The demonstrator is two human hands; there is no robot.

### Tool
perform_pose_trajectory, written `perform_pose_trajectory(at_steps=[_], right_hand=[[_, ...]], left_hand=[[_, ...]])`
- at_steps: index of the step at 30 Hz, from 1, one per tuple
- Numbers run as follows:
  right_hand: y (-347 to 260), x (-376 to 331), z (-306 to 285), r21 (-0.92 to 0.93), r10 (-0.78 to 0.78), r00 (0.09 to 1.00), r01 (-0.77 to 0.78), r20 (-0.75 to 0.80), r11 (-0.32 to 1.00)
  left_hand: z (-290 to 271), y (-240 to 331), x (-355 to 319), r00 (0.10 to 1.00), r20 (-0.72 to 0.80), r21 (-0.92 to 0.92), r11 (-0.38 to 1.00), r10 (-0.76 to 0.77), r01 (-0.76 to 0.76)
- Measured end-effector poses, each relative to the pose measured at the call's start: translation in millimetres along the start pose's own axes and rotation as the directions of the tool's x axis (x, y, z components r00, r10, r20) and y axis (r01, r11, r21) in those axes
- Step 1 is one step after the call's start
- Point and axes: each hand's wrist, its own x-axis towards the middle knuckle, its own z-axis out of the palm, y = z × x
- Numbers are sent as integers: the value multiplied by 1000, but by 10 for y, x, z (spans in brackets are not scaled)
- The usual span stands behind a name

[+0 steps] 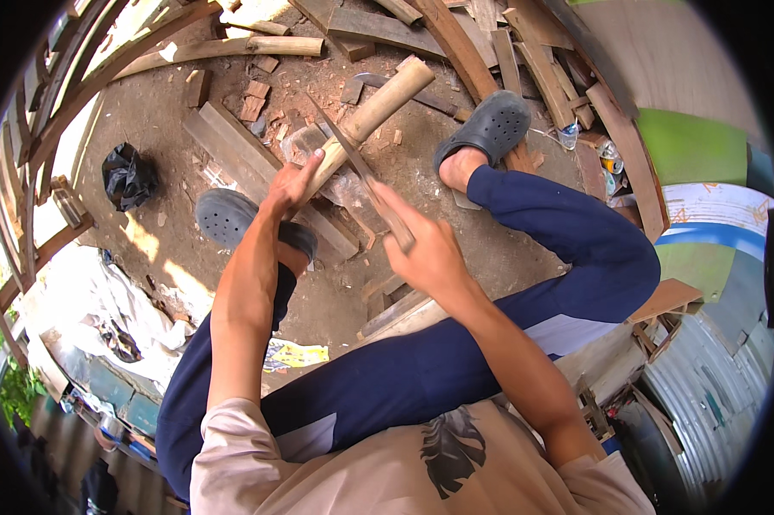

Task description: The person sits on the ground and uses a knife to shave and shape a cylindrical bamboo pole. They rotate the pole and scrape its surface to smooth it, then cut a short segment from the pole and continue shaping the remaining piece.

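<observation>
Across wooden pole point(393, 100), slim blade point(349, 148)

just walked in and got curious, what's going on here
The person's left hand grips a pale wooden piece, thicker at its far end. Their right hand holds a knife by its wooden handle, the blade crossing over the wood. A curved-bladed tool lies beyond, on the ground.
</observation>
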Motion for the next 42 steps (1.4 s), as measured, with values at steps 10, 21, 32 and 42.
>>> perform_pose_trajectory(at_steps=[10, 21, 32, 42], right_hand=[[125, 758, 353, -27, 77, 996, -76, 36, 997], [110, 520, 269, -140, 104, 992, -93, 71, 986], [47, -102, 34, -5, -84, 996, 84, -41, 996], [-103, -511, -339, -42, 32, 993, -27, 115, 999]], left_hand=[[-11, 22, 31, 997, 79, -70, 998, 6, -1], [59, -43, 113, 994, 112, -99, 995, 15, -4], [-67, 8, 23, 990, 142, -100, 995, -1, 16], [-5, -10, 25, 998, 62, -29, 1000, 8, -6]])
